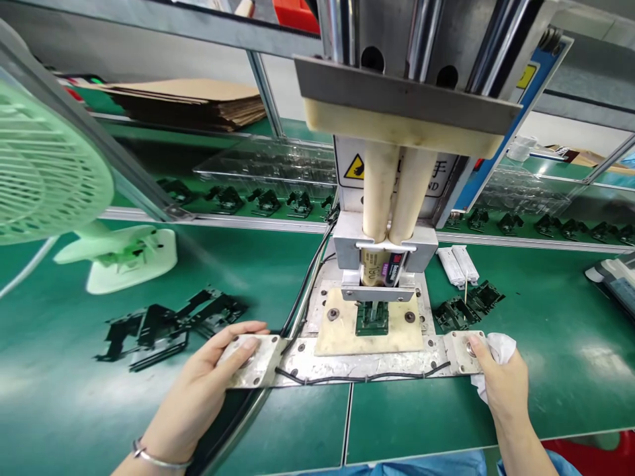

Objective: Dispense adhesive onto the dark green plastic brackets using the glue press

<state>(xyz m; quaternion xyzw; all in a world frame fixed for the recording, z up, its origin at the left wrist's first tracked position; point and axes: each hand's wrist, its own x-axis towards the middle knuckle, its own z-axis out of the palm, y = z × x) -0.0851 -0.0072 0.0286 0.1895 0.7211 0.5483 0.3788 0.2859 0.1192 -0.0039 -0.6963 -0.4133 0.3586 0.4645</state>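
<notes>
My left hand (218,370) grips the left metal button box (254,360), thumb lying over its top where the button sits. At the other end of the base plate, my right hand (501,377) has its thumb on the right button box (465,352) and a crumpled white tissue (502,347) in its fingers. Between them stands a bench press (407,92). Two pale rods (381,192) reach down into its metal guide, above two labelled cylinders that look like batteries (381,266). Beneath, a dark green plastic part (372,320) sits in the cream fixture plate (342,337).
Black plastic parts (159,330) lie left of the press. Right of it are more dark parts (469,305) and white wrapped packs (457,266). A green fan (49,158) stands at left. Behind, a row of black parts (265,201) lines a ledge. Black cables (312,271) run beside the press.
</notes>
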